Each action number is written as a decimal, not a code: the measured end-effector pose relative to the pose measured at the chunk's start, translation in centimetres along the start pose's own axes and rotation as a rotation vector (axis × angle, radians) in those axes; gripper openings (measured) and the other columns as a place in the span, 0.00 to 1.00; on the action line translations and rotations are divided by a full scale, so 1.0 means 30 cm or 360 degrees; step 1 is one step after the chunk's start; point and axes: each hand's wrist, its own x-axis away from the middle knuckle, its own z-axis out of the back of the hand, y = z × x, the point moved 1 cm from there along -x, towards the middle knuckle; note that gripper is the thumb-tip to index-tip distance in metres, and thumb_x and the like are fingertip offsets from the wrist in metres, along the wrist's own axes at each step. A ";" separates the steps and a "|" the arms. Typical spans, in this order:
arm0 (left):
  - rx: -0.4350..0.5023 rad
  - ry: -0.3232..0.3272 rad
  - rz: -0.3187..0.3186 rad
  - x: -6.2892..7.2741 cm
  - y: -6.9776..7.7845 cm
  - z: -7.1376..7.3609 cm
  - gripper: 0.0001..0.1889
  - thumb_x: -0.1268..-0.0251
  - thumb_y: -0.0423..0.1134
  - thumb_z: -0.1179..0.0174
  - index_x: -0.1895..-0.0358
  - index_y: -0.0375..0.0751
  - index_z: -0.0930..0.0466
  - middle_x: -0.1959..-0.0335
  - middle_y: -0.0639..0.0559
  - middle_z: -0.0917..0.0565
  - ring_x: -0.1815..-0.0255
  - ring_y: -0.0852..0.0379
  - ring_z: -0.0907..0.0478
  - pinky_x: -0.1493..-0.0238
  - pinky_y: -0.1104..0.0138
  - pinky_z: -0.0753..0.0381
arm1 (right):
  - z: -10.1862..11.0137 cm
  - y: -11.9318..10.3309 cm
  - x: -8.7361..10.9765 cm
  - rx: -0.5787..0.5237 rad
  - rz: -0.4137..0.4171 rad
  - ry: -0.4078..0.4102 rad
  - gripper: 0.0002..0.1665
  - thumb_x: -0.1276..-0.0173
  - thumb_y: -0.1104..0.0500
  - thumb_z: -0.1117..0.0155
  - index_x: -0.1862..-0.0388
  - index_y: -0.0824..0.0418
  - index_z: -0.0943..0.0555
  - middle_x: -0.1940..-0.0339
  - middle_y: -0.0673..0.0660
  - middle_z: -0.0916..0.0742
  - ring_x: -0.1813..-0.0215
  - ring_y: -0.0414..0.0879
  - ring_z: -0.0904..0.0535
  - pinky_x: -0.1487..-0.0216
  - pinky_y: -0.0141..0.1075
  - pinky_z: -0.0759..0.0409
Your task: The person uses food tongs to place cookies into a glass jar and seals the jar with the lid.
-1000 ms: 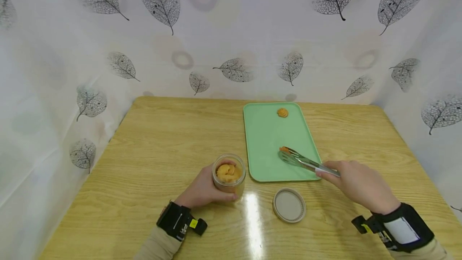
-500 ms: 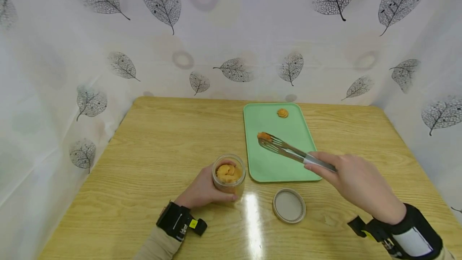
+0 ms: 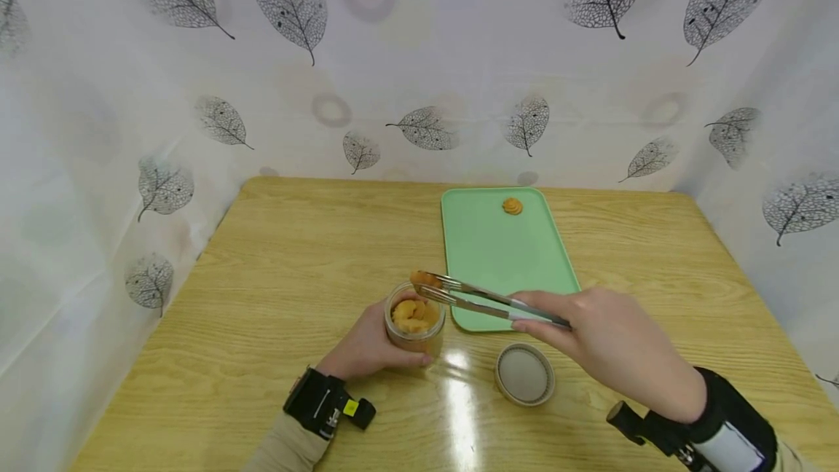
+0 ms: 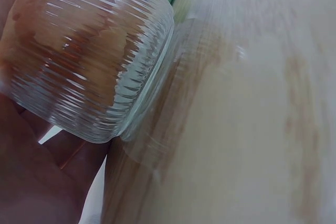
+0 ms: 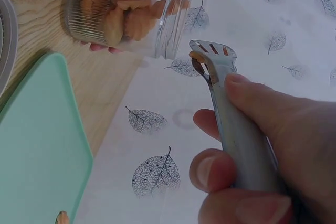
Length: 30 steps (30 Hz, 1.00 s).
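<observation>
A ribbed glass jar stands on the table, with several golden cookies inside. My left hand grips its side, fingers behind and thumb in front. In my right hand is a pair of metal tongs, squeezed between thumb and fingers. Their slotted tips hold one cookie over the far side of the jar's open mouth. The right wrist view has the tips just beyond the jar's rim, apart from it. Another swirled cookie lies at the far end of the green tray.
A round lid lies on the wooden table, in front of the tray and below my right hand. Leaf-printed cloth hangs behind the table and along both sides.
My right hand has lifted the tongs and cookie from the tray's near half and carried them left to the jar. My left hand and the jar have stayed put.
</observation>
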 end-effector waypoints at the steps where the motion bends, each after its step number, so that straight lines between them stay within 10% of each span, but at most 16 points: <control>1: 0.0004 0.0001 0.0011 0.001 0.001 0.000 0.41 0.55 0.45 0.16 0.35 0.54 0.28 0.45 0.57 0.19 0.41 0.56 0.22 0.38 0.58 0.25 | -0.003 -0.001 -0.001 0.0003 -0.0003 -0.0009 0.17 0.28 0.42 0.33 0.44 0.43 0.13 0.77 0.33 0.17 0.82 0.26 0.36 0.83 0.28 0.37; 22: 0.0004 -0.0001 0.0037 0.000 0.009 0.002 0.41 0.55 0.42 0.16 0.35 0.55 0.28 0.45 0.59 0.18 0.42 0.58 0.22 0.37 0.58 0.25 | -0.008 -0.007 -0.013 -0.0030 -0.0056 -0.0106 0.20 0.28 0.38 0.36 0.43 0.43 0.14 0.85 0.29 0.29 0.85 0.27 0.40 0.86 0.29 0.41; 30: 0.0022 -0.0001 0.0036 0.002 0.006 0.001 0.42 0.55 0.40 0.16 0.33 0.56 0.28 0.43 0.59 0.20 0.40 0.58 0.24 0.35 0.57 0.27 | 0.009 0.121 -0.063 -0.0163 -0.0421 -0.0173 0.36 0.25 0.36 0.40 0.32 0.61 0.21 0.81 0.49 0.22 0.81 0.39 0.34 0.79 0.35 0.36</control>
